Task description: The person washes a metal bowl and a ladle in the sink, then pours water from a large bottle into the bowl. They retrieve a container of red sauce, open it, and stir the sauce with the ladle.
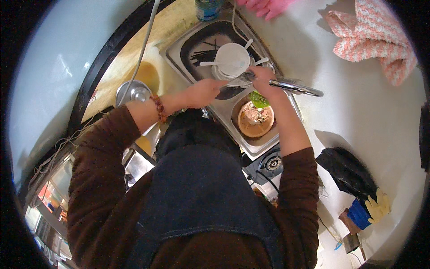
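Observation:
Both hands meet over a stainless steel double sink (173, 50). My left hand (203, 93), a beaded bracelet at its wrist, pinches one end of a shiny utensil (237, 81), blurred by motion or water. My right hand (263, 78) closes around its other end with a dark thing, perhaps a scouring pad (249, 75). Beside the right hand a chrome faucet spout (297, 88) reaches over the sink. Beyond my hands, stacked white bowls (232, 59) with white spoons (208, 63) sit in the larger basin, near black chopsticks (203, 55).
In the smaller basin stands a tan strainer basket (247, 131) with food scraps, a green piece (259, 100) at its edge. A metal bowl (137, 90) is at left, a gas burner (272, 163) below the sink. Pink gloves (265, 6) and a striped towel (373, 40) hang beyond.

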{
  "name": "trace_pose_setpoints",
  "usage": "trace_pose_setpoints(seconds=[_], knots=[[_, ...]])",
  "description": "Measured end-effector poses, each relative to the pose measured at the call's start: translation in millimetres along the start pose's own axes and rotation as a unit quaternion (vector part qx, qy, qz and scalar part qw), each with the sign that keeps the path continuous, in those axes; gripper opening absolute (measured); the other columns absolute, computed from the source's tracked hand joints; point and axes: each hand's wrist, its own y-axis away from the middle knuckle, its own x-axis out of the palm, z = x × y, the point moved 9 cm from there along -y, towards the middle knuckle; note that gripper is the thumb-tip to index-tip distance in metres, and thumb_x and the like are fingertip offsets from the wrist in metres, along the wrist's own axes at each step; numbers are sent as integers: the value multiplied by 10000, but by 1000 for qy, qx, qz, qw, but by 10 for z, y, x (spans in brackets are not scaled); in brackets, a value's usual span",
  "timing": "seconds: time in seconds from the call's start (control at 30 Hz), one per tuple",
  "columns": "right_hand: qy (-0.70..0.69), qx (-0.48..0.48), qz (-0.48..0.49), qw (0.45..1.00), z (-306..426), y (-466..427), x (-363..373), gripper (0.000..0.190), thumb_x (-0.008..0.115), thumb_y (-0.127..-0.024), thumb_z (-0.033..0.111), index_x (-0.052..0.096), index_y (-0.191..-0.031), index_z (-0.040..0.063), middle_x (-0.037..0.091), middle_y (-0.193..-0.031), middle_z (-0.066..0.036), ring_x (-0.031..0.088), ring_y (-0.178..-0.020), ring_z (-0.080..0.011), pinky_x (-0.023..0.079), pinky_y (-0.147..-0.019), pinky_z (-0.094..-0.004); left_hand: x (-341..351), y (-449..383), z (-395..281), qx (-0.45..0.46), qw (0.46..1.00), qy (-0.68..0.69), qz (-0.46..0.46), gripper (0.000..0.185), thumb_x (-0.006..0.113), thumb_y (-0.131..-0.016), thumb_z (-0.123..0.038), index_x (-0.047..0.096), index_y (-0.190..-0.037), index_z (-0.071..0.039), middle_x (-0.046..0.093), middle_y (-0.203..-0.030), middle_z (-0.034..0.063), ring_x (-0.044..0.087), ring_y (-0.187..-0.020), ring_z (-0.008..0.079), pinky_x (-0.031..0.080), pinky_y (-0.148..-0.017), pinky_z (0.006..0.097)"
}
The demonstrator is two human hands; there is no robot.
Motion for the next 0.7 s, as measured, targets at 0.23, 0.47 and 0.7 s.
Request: trace_pose_setpoints(seconds=[0.23, 0.47, 0.7], knots=[[222, -123, 40, 966, 452, -287, 193, 175, 625, -887, 137, 737, -1020, 112, 722, -1080, -142, 712, -967, -389, 581, -815, -477, -65, -141, 99, -142, 984, 87, 63, 512, 504, -1020, -132, 508, -1531, -158, 528, -691, 29, 519, -511, 143, 428, -412, 336], [-525, 141, -149, 826, -380, -8, 184, 279, 746, -909, 136, 668, -1150, 17, 728, -1070, -141, 731, -913, -285, 612, -807, -408, 318, 191, -150, -231, 811, 526, 110, 485, 452, -1093, -176, 380, -1571, -218, 370, -652, -39, 324, -474, 87, 246, -397, 256], [-814, 240, -190, 494, -349, -199, 849, 222, 677, -989, 161, 588, -1088, -17, 677, -931, -177, 701, -813, -313, 643, -728, -425, 683, -144, -107, -172, 778, 605, 16, 180, 465, -1118, -274, 564, -1215, -160, 393, -653, -44, 335, -467, 96, 262, -417, 258]])
